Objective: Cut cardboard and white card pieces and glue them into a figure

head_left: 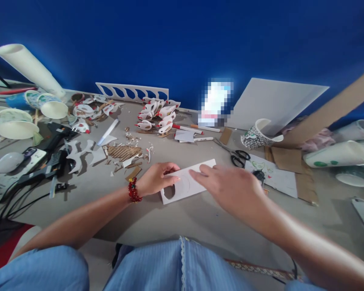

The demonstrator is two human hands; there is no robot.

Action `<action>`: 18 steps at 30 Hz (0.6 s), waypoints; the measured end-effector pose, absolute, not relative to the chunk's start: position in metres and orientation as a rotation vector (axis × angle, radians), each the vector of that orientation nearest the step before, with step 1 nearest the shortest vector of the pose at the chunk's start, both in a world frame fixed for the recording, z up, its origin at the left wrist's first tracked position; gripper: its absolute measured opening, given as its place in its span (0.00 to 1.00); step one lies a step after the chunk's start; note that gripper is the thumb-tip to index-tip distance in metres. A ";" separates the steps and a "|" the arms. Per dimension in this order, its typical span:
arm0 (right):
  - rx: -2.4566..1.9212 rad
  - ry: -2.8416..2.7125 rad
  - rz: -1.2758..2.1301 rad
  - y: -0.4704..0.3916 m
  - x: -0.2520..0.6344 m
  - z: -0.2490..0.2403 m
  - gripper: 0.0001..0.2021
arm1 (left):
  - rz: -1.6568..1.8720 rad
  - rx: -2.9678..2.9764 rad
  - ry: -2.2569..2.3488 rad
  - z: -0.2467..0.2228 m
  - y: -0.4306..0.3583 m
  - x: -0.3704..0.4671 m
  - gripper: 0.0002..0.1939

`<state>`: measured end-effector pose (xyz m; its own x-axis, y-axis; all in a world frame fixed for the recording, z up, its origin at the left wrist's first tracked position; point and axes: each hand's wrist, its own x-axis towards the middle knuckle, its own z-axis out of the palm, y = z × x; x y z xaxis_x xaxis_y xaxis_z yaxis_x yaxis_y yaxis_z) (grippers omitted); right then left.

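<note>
My left hand [157, 178] is closed on the left part of a white board strip [197, 186], thumb on top. An oval hole [170, 191] is cut through the strip's left end, and a faint curved line [188, 182] shows beside it. A red beaded bracelet [134, 190] circles the left wrist. Over the strip's right half lies my right hand [227, 182], somewhat blurred, its fingers stretched out towards the curved line; its thumb is hidden. Just beyond that hand, a small dark object [259, 176] rests on a paper with a drawing [276, 178].
Behind the strip lie black-handled scissors [239, 157], markers [189, 129] and several white bird-shaped pieces [157, 115]. Cardboard scraps [124, 153], hot glue guns [48, 165] with cables and paper cups [18, 123] crowd the left. A patterned cup [255, 135] stands right.
</note>
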<state>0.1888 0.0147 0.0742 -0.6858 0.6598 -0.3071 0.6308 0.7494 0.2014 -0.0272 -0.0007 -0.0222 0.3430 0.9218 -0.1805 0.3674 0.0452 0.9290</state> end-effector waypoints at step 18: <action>1.350 2.771 -0.334 -0.001 0.206 0.014 0.23 | 0.707 1.419 1.268 -0.034 -0.003 -0.023 0.07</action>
<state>0.2057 -0.0006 0.0139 -0.6203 0.7734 -0.1310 0.7824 0.5979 -0.1743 -0.0227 -0.0033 -0.0337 0.2619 0.9423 -0.2084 0.3180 0.1197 0.9405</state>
